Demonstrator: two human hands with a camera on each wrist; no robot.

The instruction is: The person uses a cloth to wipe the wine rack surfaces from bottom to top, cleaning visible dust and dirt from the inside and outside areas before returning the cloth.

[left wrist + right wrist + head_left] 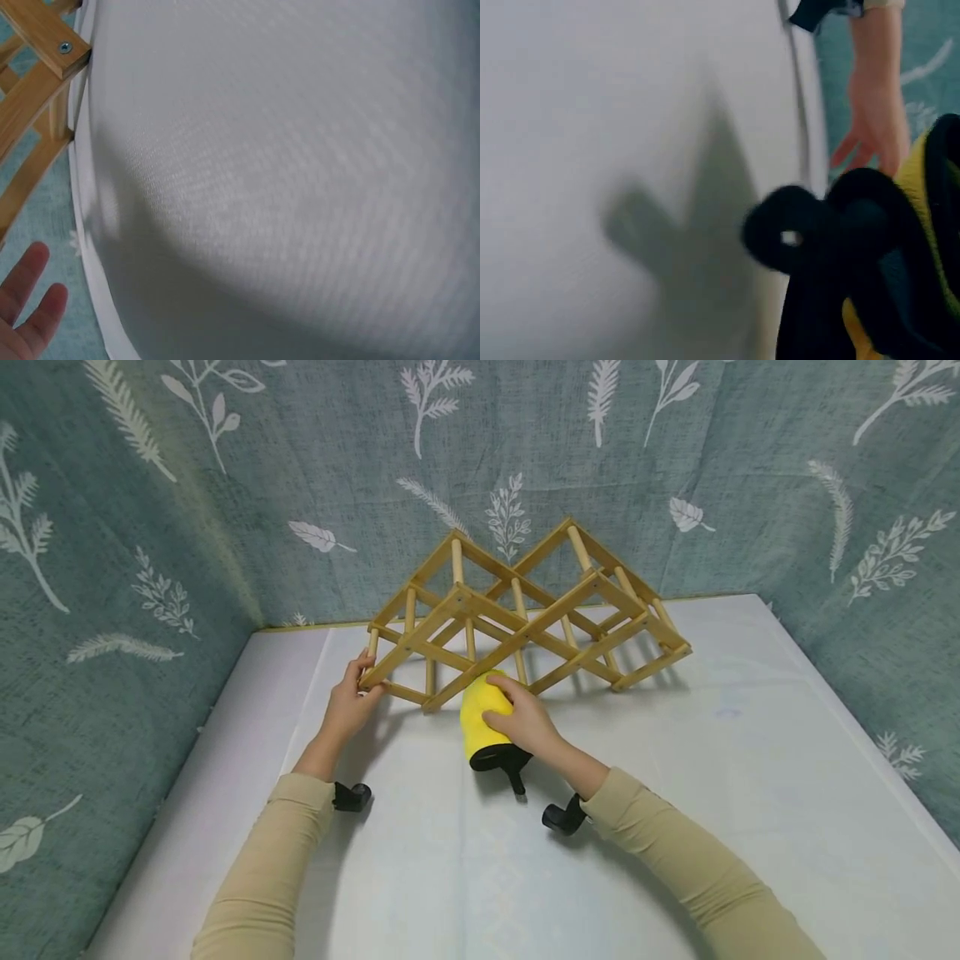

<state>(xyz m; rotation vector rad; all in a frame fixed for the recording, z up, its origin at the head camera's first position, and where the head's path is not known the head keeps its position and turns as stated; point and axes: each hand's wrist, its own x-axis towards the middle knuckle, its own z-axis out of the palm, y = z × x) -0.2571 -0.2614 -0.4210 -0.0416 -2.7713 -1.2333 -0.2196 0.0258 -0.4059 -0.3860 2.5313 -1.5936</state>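
A wooden folding wine rack (525,631), with crossed slats and round dowels, stands on the white table by the back wall. At its left end my left hand (348,697) holds the lower corner, fingers behind and thumb in front. My right hand (528,722) grips a yellow bottle sleeve (480,710) at the rack's front. The sleeve's closed end overlaps the lower slats, while its black-rimmed mouth faces me with a black strap (514,768) hanging from it. In the right wrist view the strap's loop (787,229) shows close up.
The white tabletop (420,860) reaches to teal fabric walls (337,485) with white leaf prints at the back and both sides. Black wrist cameras (562,817) stick out below both cuffs. Shadows of the rack and arms fall on the table.
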